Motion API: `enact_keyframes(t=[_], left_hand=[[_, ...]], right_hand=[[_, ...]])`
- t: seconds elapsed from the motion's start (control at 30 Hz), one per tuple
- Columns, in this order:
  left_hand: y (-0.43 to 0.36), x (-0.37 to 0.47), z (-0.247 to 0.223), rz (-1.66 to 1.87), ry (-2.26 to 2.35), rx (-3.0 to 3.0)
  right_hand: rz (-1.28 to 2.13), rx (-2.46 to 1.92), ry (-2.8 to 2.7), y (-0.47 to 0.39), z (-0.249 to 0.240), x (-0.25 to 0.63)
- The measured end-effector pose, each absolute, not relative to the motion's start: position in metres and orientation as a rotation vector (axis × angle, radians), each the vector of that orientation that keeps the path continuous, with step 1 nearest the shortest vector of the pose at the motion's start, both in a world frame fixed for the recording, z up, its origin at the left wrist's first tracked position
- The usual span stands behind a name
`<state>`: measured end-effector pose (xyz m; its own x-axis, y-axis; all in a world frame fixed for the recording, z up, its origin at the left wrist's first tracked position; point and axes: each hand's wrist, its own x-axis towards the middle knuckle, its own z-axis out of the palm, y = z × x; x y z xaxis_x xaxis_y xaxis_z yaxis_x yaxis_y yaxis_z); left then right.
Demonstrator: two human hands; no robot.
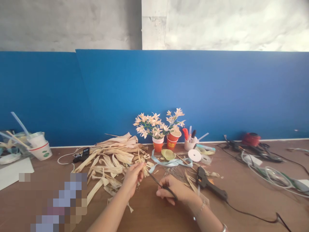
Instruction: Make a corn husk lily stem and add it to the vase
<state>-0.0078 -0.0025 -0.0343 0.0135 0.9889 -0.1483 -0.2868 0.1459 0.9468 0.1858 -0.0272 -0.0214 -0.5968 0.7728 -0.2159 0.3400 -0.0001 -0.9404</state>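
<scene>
My left hand is closed, pinching a pale strip of dried husk between thumb and fingertips. In my right hand is a pair of scissors with dark handles, the fingers through the loops. Its blades point up and left toward the strip; whether they touch it I cannot tell. Behind and left of my left hand spreads a large pile of dried husks. Beyond both hands, pale handmade flowers on green stems stand in red and white paper cups.
Right of my right hand lies a black glue gun, its cord trailing toward the front. Blue ribbon, a white disc and a tool cup lie farther back. Tangled cables occupy the right; a white cup stands left.
</scene>
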Motion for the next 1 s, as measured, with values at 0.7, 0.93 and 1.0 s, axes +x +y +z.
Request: enact_keyframes(t=[0.7,0.93,1.0], left_hand=[[-0.0045,-0.0074,-0.0344,1.126,1.055,0.898],[-0.0048,-0.007,-0.0368,1.13,1.091,0.917],[-0.0053,-0.007,-0.0369,1.129,1.102,0.926]], right_hand=[[1.586,-1.158,-1.928,-0.0277,-0.0218,0.1837],[1.547,-1.183,-1.966,-0.0275,-0.0219,0.1842],[1.529,-1.194,-1.977,-0.0266,-0.0237,0.1848]])
